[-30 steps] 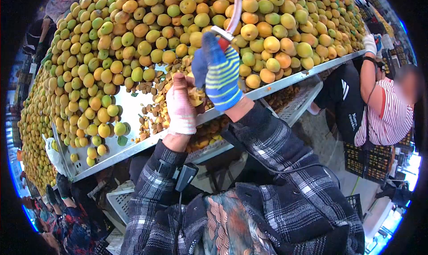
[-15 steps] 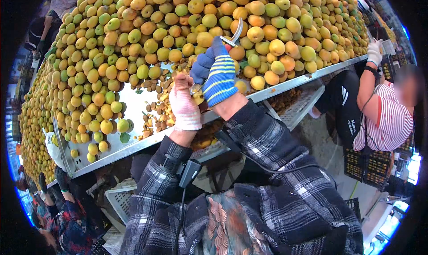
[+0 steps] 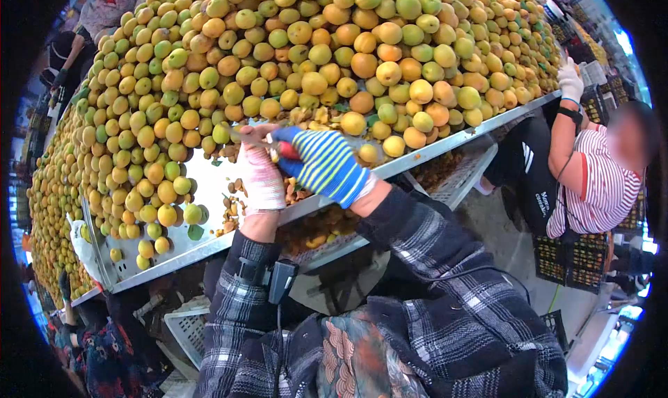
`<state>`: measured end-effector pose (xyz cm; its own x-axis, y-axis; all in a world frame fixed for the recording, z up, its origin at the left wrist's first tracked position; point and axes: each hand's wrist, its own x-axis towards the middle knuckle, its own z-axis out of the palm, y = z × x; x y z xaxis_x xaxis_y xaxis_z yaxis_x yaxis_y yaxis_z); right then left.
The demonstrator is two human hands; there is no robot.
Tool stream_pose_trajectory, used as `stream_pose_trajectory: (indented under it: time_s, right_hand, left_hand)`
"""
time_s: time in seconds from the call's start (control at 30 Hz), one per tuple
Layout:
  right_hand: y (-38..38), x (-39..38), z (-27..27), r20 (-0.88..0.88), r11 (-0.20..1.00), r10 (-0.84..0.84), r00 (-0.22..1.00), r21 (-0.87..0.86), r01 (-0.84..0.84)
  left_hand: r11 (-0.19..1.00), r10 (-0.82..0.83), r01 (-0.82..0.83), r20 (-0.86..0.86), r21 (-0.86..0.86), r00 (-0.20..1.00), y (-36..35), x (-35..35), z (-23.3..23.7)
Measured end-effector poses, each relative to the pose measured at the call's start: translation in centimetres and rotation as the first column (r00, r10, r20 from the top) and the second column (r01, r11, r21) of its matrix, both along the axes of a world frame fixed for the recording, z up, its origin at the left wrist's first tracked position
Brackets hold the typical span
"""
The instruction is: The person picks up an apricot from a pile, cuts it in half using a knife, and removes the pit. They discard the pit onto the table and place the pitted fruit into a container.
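My right hand (image 3: 328, 165), in a blue striped glove, is closed around the red handle of a small knife (image 3: 285, 149). Its curved blade points left, across the fingertips of my left hand (image 3: 261, 174). That hand wears a pink and white glove with fingers bent together; whatever they hold is hidden. Both hands are over the near edge of a metal table. A large heap of yellow-green and orange apricots (image 3: 299, 33) rises just beyond them. Brown pits and cut pieces (image 3: 229, 207) lie beside my left hand, with more cut pieces (image 3: 316, 116) behind my right.
The table's metal rim (image 3: 410, 163) runs diagonally in front of me. Below it are crates, one white (image 3: 463, 182) with fruit scraps. At right sits a person in a striped shirt (image 3: 605, 175) near stacked black crates (image 3: 570, 262). Other people stand at far left.
My right hand has come left and down, and the knife blade has swung from pointing up to pointing left over my left hand. My left hand has shifted slightly left.
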<state>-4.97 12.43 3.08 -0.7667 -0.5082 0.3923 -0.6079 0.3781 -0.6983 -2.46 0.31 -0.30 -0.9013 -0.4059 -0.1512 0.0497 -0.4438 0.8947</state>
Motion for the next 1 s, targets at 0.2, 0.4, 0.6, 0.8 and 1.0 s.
stream_pose_trajectory:
  time_s: [0.2, 0.4, 0.6, 0.8, 1.0]
  right_hand:
    - [-0.3, -0.1, -0.6, 0.042, 0.998, 0.060, 0.997, 0.014, -0.060]
    - [0.2, -0.3, -1.0, -0.040, 0.973, 0.186, 0.982, 0.147, -0.178]
    - [-0.1, -0.3, 0.0, 0.129, 0.990, 0.135, 0.982, 0.031, -0.140]
    - [0.1, -0.7, -0.9, 0.492, 0.964, 0.245, 0.835, -0.217, -0.155]
    - [1.6, -4.0, -0.6, 0.439, 0.986, 0.068, 0.896, -0.168, 0.008]
  left_hand:
    - [0.983, 0.122, -0.123, 0.017, 0.136, 0.992, -1.6, -0.5, -4.2]
    - [0.952, 0.013, -0.122, 0.360, 0.282, 0.933, -2.1, -0.3, -4.1]
    - [0.988, -0.076, 0.038, 0.254, 0.151, 0.964, -1.2, 0.3, 0.3]
    - [0.999, -0.033, 0.030, 0.344, 0.012, 0.938, -1.4, 1.5, 0.6]
    - [0.872, -0.418, 0.445, 0.163, -0.202, 0.894, -1.4, 4.6, 5.3]
